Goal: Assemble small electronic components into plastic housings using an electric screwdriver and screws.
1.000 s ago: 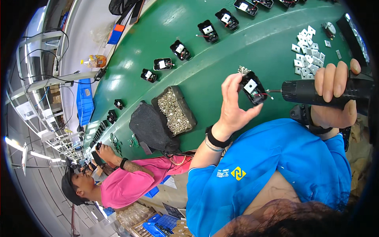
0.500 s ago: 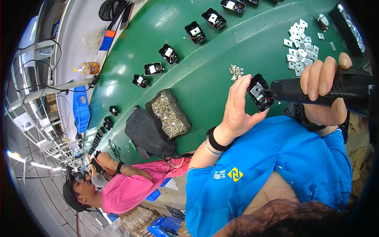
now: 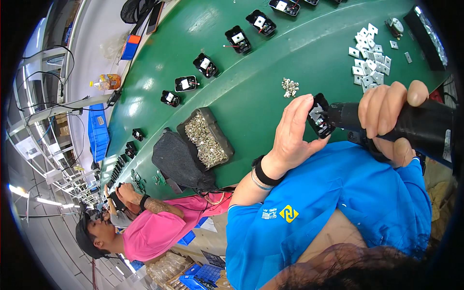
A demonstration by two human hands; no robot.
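Observation:
My left hand (image 3: 293, 126) grips a small black plastic housing (image 3: 318, 126) between its thumb and fingers. Inside the housing shows a silvery metal plate, partly hidden by the tool. The fingers of my right hand (image 3: 389, 108) wrap round a thick black electric screwdriver (image 3: 347, 115). Its tip reaches into the housing at the plate; whether a screw sits under it I cannot make out. Just beyond my left fingertips lies a small pile of screws (image 3: 290, 87) on the green table (image 3: 256, 96).
Loose metal plates (image 3: 371, 60) lie at the far right, near a round metal part (image 3: 395, 27). A row of black housings with plates (image 3: 238, 38) curves along the table. Left stand a box of screws (image 3: 205, 140) and a black mesh bag (image 3: 179, 162). A co-worker in pink (image 3: 152, 224) works further left.
The screwdriver has tilted, its rear end swinging down and toward me, and my right hand has shifted slightly left. The housing has turned a little in my left hand.

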